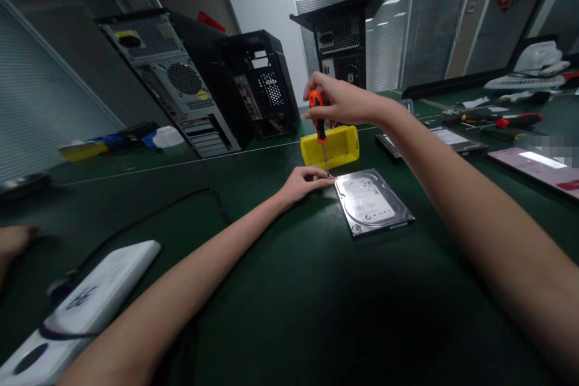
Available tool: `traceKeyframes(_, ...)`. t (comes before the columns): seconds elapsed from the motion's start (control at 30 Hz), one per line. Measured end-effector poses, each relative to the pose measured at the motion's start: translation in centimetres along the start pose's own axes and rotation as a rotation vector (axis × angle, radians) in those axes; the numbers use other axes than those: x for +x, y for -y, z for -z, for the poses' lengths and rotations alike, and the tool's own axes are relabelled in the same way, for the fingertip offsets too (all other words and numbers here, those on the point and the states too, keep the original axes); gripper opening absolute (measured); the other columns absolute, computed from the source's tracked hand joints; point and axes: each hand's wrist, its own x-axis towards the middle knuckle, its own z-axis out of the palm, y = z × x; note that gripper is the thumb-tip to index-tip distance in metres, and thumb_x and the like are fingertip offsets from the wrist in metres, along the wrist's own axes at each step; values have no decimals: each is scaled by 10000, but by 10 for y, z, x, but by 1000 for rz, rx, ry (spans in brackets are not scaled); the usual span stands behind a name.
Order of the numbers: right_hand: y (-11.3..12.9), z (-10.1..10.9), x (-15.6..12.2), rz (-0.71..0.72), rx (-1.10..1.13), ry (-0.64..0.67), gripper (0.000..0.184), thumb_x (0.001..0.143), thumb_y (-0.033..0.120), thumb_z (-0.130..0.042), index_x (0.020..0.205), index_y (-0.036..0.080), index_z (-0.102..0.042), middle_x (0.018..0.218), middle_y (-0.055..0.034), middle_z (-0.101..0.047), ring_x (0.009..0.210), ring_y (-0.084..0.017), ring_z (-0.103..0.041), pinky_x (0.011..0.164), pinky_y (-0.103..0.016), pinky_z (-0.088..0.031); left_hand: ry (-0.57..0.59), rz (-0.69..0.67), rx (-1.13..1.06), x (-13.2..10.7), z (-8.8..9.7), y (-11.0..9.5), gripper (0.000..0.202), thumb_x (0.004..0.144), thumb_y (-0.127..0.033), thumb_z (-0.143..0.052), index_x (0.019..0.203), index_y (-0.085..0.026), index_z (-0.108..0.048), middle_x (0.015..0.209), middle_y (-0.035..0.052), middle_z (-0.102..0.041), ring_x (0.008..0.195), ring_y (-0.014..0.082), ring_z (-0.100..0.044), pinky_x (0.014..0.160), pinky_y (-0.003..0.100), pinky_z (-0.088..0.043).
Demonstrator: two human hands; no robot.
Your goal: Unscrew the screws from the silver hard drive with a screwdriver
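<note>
A silver hard drive [373,202] lies flat on the green table [289,289]. My right hand [340,99] is closed round the orange handle of a screwdriver [319,126], held upright with its tip at the drive's near left corner. My left hand [304,183] rests on the table beside that corner, its fingers pinched at the screwdriver's tip. What they pinch is too small to make out.
A yellow tray [335,148] stands just behind the drive. Three open computer towers [181,81] stand at the back. More drives and screwdrivers [506,120] lie at the right. A white device [85,304] with a black cable sits at the near left. Another person's hand [13,241] shows at the left edge.
</note>
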Motion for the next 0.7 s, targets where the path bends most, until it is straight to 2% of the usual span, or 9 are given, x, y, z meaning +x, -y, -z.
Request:
traceKeyframes(0.27,3,0,-1,9,-13,14,431,800,313,-570,1158,131,-413,899,-41,-551,696,-107,-540,640,-261,-471,-7,11,-1,0,-1,2,331,718,-418,-670,885,-138,-721,696,26,-589,624,108,-434,579,236,-346)
traceKeyframes(0.7,3,0,0,19,42,41,453,781,316,-595,1156,134,-417,897,-39,-561,692,-106,-554,627,-255,-472,-5,14,-18,0,1,-2,348,726,-419,-666,931,-142,-716,746,37,-636,669,124,-500,619,248,-386)
